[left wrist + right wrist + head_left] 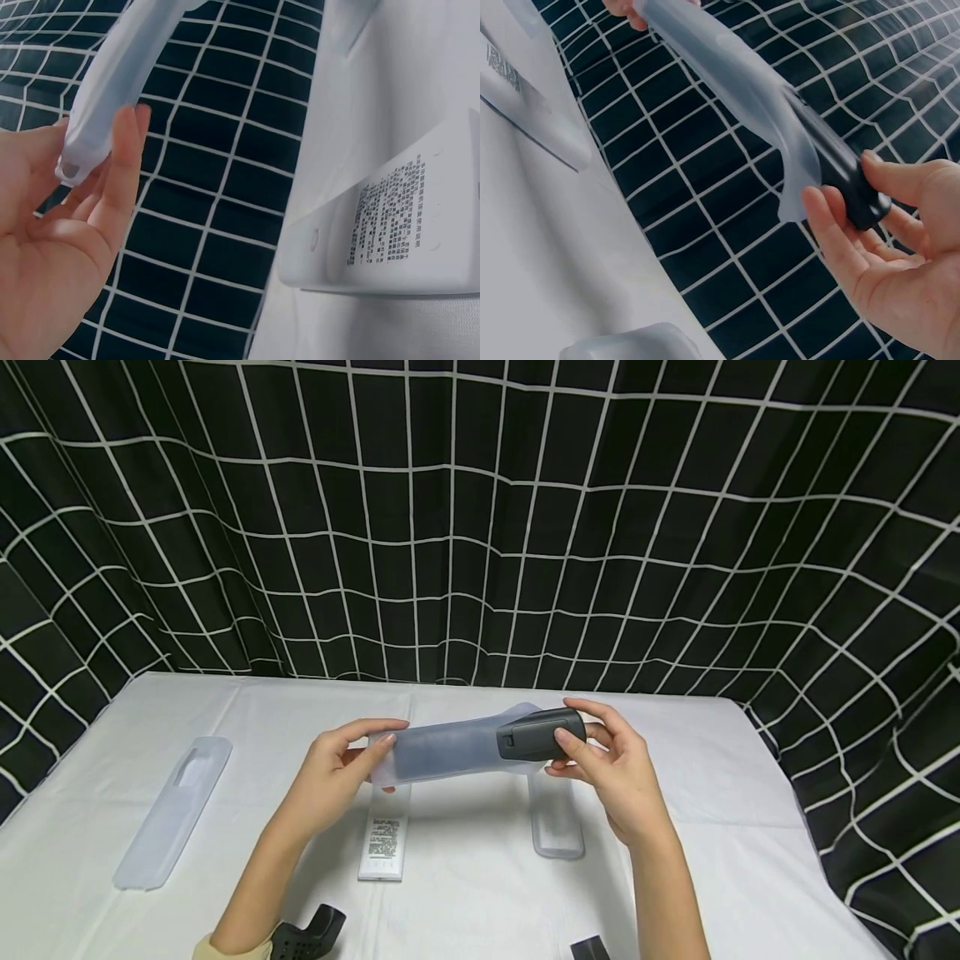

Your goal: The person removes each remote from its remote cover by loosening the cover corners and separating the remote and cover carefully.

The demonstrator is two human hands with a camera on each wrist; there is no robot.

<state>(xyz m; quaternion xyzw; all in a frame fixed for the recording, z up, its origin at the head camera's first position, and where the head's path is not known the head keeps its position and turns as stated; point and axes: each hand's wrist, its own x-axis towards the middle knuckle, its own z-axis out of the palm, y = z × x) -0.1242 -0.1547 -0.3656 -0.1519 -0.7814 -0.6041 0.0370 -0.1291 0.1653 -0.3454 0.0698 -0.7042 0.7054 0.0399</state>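
While the left hand (334, 770) pinches a long translucent bluish sleeve (442, 748), we see the right hand (622, 778) grip the oblong black plastic device (537, 735) partly inside it, above the white tablecloth (465, 881).

A person's left hand (333, 768) and right hand (615, 768), both bare, show left and right of centre in the head view. At the bottom edge, left of centre, the cuff of a pale yellow sleeve (234, 947) crosses the left forearm. Touching it is a matte black wrist unit (306, 937), dotted with small holes, with a blocky, angled arm. Along the bottom edge, right of centre, a plain black block (590, 948) with squared corners is partly cut off by the frame. The right forearm is bare down to the edge.
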